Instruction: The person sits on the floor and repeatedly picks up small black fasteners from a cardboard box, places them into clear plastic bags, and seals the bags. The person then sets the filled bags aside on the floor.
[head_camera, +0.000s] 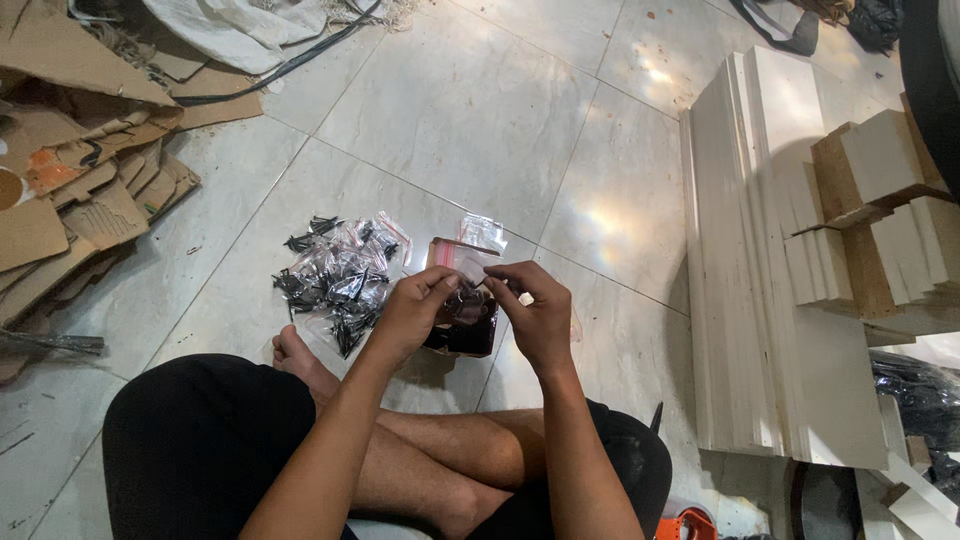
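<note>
floor: pale glossy tiles (480, 110) | left: cardboard scraps (80, 170) | right: white boards (760, 300)

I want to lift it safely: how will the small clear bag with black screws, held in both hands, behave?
The small clear bag looks thin, so probably floppy, sagging below both hands. Its dark contents likely make it bottom-heavy. The glossy film may be slippery.

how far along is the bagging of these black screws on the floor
Done: a pile of filled clear bags lies on the tile floor. In hand: the left hand and right hand pinch the top of one small bag. Left: a dark container under the hands; its contents cannot be made out.
</note>
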